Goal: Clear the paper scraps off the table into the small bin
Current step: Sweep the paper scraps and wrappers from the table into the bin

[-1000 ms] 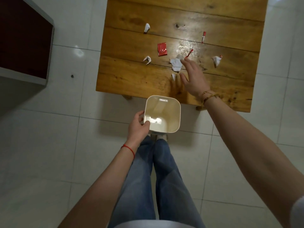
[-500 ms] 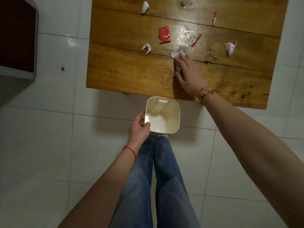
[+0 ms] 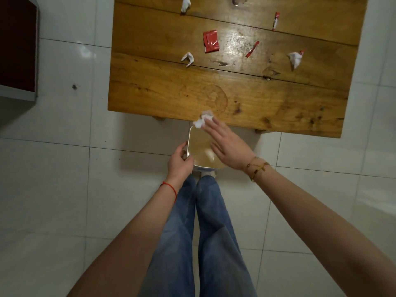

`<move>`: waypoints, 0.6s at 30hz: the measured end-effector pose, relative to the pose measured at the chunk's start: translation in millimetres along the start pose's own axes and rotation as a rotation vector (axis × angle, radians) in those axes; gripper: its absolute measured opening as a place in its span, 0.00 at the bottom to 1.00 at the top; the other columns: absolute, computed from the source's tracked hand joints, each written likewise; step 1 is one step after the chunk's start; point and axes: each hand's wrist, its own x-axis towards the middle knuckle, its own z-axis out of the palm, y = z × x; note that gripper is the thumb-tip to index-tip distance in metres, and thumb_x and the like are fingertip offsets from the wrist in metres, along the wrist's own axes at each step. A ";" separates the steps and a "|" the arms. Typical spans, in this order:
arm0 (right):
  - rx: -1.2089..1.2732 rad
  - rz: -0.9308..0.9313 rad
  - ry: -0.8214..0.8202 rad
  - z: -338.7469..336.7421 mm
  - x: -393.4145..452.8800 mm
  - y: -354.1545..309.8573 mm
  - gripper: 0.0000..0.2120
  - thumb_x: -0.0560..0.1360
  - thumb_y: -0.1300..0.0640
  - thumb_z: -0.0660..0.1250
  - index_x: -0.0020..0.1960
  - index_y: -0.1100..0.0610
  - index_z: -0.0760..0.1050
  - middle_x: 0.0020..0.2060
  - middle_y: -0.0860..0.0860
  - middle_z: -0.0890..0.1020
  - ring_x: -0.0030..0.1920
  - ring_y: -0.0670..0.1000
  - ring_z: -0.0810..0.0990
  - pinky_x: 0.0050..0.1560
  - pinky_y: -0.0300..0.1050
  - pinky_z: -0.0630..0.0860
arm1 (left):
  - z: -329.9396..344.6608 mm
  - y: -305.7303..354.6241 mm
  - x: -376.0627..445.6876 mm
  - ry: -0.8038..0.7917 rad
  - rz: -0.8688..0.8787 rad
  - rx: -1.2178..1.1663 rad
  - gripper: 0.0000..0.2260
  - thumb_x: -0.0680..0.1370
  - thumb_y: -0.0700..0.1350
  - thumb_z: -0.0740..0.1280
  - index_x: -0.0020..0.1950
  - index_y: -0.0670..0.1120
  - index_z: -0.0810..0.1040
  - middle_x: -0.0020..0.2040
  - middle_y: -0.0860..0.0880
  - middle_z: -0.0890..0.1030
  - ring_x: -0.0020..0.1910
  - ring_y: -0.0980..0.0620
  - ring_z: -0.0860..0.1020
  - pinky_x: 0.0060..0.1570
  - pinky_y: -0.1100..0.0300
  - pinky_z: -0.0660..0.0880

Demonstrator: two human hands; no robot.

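The small cream bin hangs just below the near edge of the wooden table, and my left hand grips its left rim. My right hand lies flat over the bin with fingers spread, its fingertips touching crumpled white scraps at the table's edge. Farther back on the table lie a red packet, a curled white scrap, a red strip, a white wad, a red-and-white strip and a white scrap.
A dark red cabinet stands at the left on the white tiled floor. My legs in blue jeans are directly below the bin. A table leg shows under the near right edge.
My right hand has dragged the white scraps from the middle of the table back to its near edge, above the bin. The view has moved closer to the table.
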 end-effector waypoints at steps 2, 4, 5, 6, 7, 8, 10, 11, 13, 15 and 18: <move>-0.003 -0.048 -0.044 7.8 -11.3 -7.5 0.25 0.81 0.57 0.54 0.77 0.57 0.57 0.78 0.54 0.58 0.78 0.53 0.51 0.78 0.51 0.50 | -2.1 1.0 -0.7 0.013 0.032 0.021 0.23 0.75 0.37 0.63 0.70 0.47 0.71 0.55 0.49 0.80 0.55 0.50 0.79 0.59 0.46 0.77; 0.010 -0.054 -0.040 9.9 -17.0 -10.6 0.24 0.80 0.60 0.54 0.76 0.58 0.60 0.76 0.55 0.61 0.78 0.55 0.55 0.78 0.52 0.52 | -5.0 2.4 -1.0 0.023 0.045 0.049 0.22 0.75 0.38 0.63 0.69 0.47 0.71 0.57 0.48 0.81 0.54 0.50 0.79 0.59 0.50 0.77; 0.015 -0.037 -0.015 8.2 -16.7 -10.6 0.24 0.80 0.61 0.54 0.75 0.58 0.61 0.76 0.55 0.63 0.77 0.55 0.56 0.78 0.52 0.53 | -6.3 3.4 -1.1 0.030 0.044 0.065 0.21 0.75 0.39 0.63 0.69 0.47 0.72 0.58 0.47 0.81 0.54 0.50 0.79 0.58 0.53 0.76; 0.018 -0.011 0.018 4.7 -14.0 -9.8 0.24 0.79 0.61 0.55 0.75 0.58 0.61 0.75 0.55 0.63 0.77 0.55 0.57 0.77 0.52 0.54 | -8.2 4.5 -1.0 0.035 0.045 0.081 0.21 0.75 0.39 0.62 0.69 0.48 0.72 0.60 0.47 0.81 0.53 0.51 0.79 0.57 0.56 0.76; 0.020 0.021 0.057 -0.4 -8.8 -8.2 0.23 0.79 0.61 0.55 0.75 0.58 0.62 0.75 0.55 0.64 0.77 0.55 0.56 0.78 0.52 0.54 | -10.1 5.7 -0.6 0.035 0.049 0.098 0.21 0.76 0.40 0.62 0.69 0.48 0.71 0.60 0.46 0.80 0.54 0.50 0.79 0.56 0.58 0.75; 0.020 0.056 0.093 -6.9 -1.7 -6.1 0.23 0.80 0.60 0.55 0.75 0.57 0.61 0.75 0.54 0.63 0.77 0.55 0.56 0.78 0.52 0.53 | -12.3 6.7 -0.5 0.031 0.053 0.114 0.21 0.76 0.40 0.62 0.70 0.47 0.71 0.61 0.46 0.80 0.56 0.50 0.78 0.57 0.59 0.74; 0.013 0.120 0.159 -22.6 17.6 0.1 0.24 0.80 0.58 0.55 0.75 0.56 0.60 0.76 0.54 0.62 0.78 0.55 0.55 0.77 0.52 0.52 | -16.5 8.6 0.5 0.022 0.058 0.132 0.22 0.76 0.40 0.62 0.71 0.47 0.70 0.63 0.45 0.79 0.59 0.49 0.78 0.56 0.60 0.73; 0.010 0.144 0.184 -31.1 28.9 4.1 0.24 0.80 0.57 0.55 0.76 0.55 0.59 0.76 0.54 0.61 0.78 0.55 0.54 0.77 0.52 0.51 | -18.4 8.9 1.4 0.021 0.061 0.142 0.22 0.76 0.41 0.62 0.71 0.47 0.69 0.63 0.45 0.79 0.58 0.50 0.78 0.54 0.63 0.73; 0.015 0.190 0.213 -47.2 52.7 12.4 0.24 0.81 0.56 0.54 0.76 0.55 0.58 0.77 0.54 0.59 0.78 0.56 0.53 0.77 0.52 0.50 | -21.5 8.9 3.0 0.020 0.080 0.178 0.22 0.76 0.41 0.62 0.71 0.47 0.70 0.63 0.46 0.79 0.53 0.54 0.77 0.46 0.71 0.71; 0.012 0.224 0.240 -61.1 76.5 20.4 0.25 0.81 0.56 0.54 0.77 0.56 0.57 0.78 0.54 0.58 0.78 0.56 0.52 0.78 0.51 0.49 | -24.1 8.3 4.8 0.019 0.090 0.200 0.22 0.77 0.41 0.62 0.71 0.47 0.70 0.62 0.48 0.80 0.51 0.57 0.75 0.42 0.74 0.69; -0.006 0.240 0.256 -79.9 108.1 29.9 0.25 0.82 0.54 0.53 0.77 0.55 0.55 0.78 0.54 0.55 0.79 0.55 0.49 0.76 0.48 0.46 | -26.8 6.2 9.4 0.028 0.070 0.178 0.22 0.76 0.41 0.61 0.71 0.48 0.69 0.62 0.48 0.80 0.54 0.53 0.77 0.51 0.63 0.72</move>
